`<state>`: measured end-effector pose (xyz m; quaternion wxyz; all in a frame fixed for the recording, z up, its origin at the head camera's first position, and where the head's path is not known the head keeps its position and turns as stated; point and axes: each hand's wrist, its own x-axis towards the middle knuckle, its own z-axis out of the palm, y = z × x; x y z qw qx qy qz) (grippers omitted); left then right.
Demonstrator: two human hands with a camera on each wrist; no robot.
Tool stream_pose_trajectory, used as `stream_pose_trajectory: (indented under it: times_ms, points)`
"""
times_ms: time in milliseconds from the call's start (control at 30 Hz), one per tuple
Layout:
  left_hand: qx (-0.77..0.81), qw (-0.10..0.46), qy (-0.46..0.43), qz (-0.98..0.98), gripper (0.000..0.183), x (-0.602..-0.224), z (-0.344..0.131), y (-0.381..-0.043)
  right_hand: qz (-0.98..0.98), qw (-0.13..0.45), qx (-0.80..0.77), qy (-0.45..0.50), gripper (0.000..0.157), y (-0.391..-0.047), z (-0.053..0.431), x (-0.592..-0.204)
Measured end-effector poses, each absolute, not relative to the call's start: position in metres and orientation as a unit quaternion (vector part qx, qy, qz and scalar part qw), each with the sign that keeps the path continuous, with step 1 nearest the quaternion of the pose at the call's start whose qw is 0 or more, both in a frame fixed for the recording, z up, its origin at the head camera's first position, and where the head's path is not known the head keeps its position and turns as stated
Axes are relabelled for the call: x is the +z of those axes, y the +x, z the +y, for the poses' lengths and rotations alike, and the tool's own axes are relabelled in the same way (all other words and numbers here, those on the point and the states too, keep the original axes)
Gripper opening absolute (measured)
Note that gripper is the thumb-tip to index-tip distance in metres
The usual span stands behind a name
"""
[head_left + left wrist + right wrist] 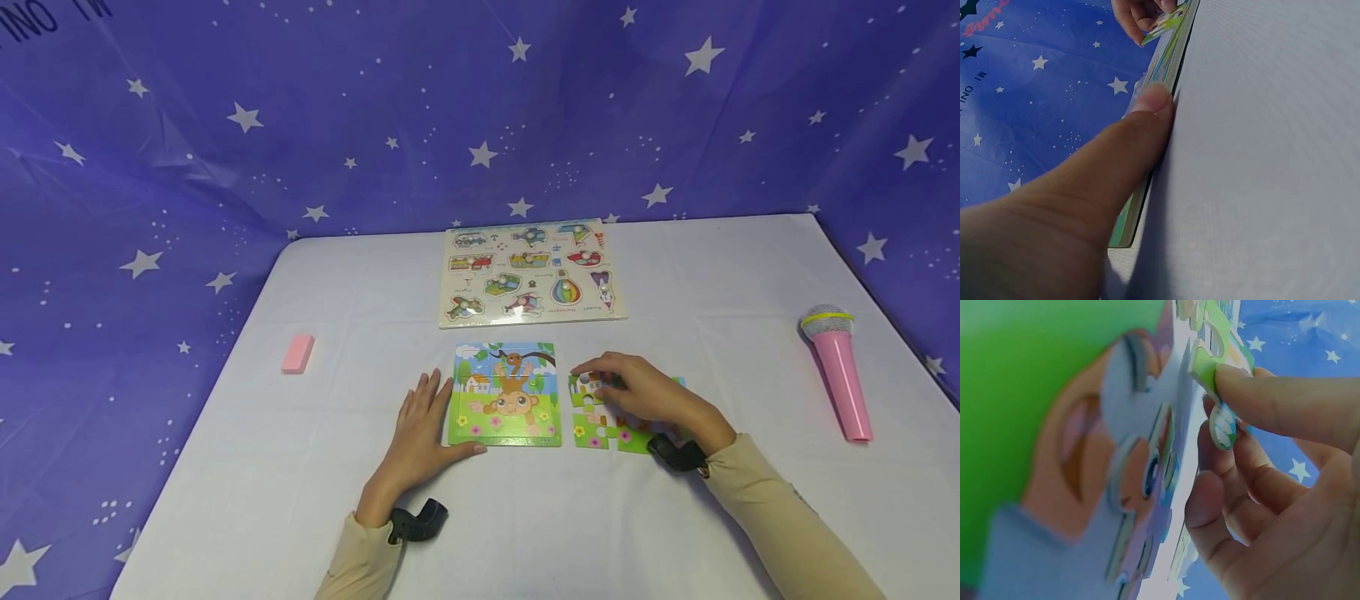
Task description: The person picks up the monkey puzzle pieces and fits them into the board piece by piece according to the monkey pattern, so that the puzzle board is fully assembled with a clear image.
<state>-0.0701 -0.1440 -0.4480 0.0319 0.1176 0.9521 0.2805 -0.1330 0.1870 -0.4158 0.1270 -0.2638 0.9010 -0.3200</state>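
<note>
A square puzzle board with a monkey picture lies in front of me. My left hand rests against its left side, fingers extended, with the thumb on the near edge; the left wrist view shows that thumb on the rim. To the board's right, my right hand pinches a jigsaw piece with green on it between thumb and fingers. Below that hand lie several loose jigsaw pieces, partly hidden by it. One piece with a brown ear looms large in the right wrist view.
Behind the monkey board lies a larger knob puzzle showing vehicles. A pink block is at the left, and a pink toy microphone at the right. A starry blue cloth hangs along the far side of the white table.
</note>
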Motion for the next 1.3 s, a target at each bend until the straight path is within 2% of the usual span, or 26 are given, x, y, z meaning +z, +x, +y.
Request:
stream_pose_trajectory:
  times_ms: [267, 633, 1300]
  points:
    - [0.276, 0.028, 0.12, 0.953, 0.104, -0.449, -0.144, -0.07, 0.888, 0.157, -0.353, -0.25, 0.036, -0.133, 0.187, -0.415]
    - [0.277, 0.029, 0.122, 0.953, 0.104, -0.45, -0.144, -0.071, 0.873, 0.153, -0.381, -0.262, 0.031, -0.133, 0.178, -0.407]
    - [0.271, 0.029, 0.124, 0.954, 0.102, -0.448, -0.144, -0.071, 0.86, 0.15, -0.396, -0.285, 0.027, -0.148, 0.064, -0.402]
